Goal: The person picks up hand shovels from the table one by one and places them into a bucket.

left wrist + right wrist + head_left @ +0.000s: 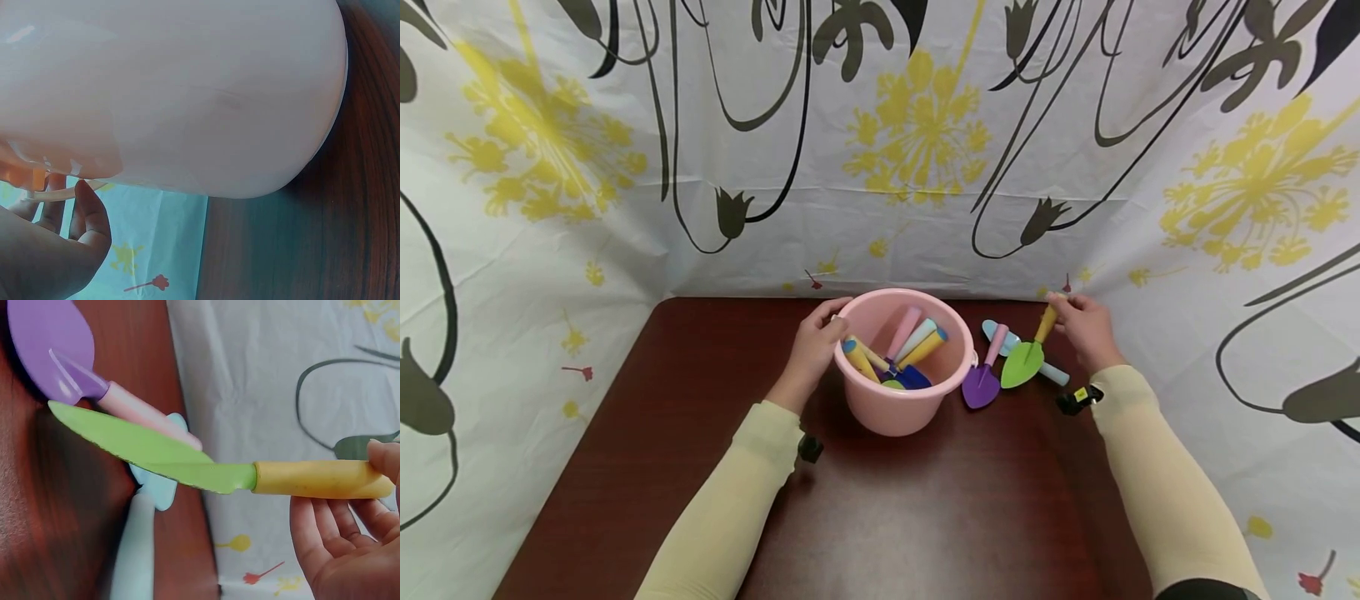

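A pink bucket (891, 412) stands on the table with several small toy garden tools inside, among them a blue-bladed one (913, 378). My left hand (814, 343) holds the bucket's left rim, fingers by its pale handle (59, 195). In my right hand (1086, 329) is a small trowel with a green blade (1022, 365) and a yellow handle (319, 479), pinched near the handle's end. Under and beside that blade lie a purple trowel (981, 387) with a pink handle and a light blue tool (1054, 374). The right wrist view shows the green blade tilted edge-on above them.
The dark wooden table (925, 517) ends at a white cloth (887, 242) printed with yellow and grey flowers, which hangs behind it and at both sides. The two loose tools lie right of the bucket, near the table's back edge.
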`<action>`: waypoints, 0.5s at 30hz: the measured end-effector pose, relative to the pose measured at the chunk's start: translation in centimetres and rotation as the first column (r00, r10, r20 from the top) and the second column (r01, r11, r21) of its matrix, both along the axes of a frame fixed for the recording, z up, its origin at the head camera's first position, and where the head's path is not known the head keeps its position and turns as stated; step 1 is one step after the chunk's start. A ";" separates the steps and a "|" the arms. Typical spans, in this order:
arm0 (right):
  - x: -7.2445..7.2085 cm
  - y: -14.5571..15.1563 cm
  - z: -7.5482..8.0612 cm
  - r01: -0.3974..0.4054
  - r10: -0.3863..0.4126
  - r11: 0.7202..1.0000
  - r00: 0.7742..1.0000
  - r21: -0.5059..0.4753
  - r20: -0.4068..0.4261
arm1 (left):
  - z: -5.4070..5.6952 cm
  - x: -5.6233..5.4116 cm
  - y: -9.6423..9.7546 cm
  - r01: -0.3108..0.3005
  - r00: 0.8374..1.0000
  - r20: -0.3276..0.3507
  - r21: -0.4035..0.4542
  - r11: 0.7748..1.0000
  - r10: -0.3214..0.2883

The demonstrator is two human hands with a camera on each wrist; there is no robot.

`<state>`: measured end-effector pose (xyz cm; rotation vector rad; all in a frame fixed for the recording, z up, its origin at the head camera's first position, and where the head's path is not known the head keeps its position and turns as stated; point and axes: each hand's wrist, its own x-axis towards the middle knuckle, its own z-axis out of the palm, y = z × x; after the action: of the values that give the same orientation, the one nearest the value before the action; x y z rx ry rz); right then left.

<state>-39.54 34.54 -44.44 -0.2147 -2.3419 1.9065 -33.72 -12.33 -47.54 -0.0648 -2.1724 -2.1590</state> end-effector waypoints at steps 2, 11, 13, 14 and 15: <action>0.4 -0.4 0.8 0.004 -0.004 1.000 1.000 0.005 -0.016 | 0.0 0.0 0.0 0.000 1.000 -0.001 -0.001 1.000 0.000; 0.7 -1.1 3.1 -0.001 -0.002 1.000 0.993 -0.030 -0.118 | 0.1 0.0 0.0 0.002 1.000 0.004 0.013 1.000 -0.002; 0.8 -1.3 3.6 -0.007 0.002 0.999 0.992 -0.041 -0.130 | 0.1 0.0 0.1 0.001 1.000 0.007 0.011 1.000 -0.001; 0.9 -1.4 3.9 -0.008 0.004 1.000 0.991 -0.029 -0.132 | 0.1 0.0 0.1 0.001 1.000 0.007 0.010 1.000 -0.001; 1.1 -1.6 4.3 -0.011 0.009 1.000 0.991 -0.011 -0.133 | 0.2 0.1 0.1 -0.001 1.000 0.008 0.008 1.000 0.001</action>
<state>-38.48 32.97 -40.18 -0.0743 -2.2500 1.8773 -33.67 -12.26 -47.38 -0.0544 -2.1674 -2.1707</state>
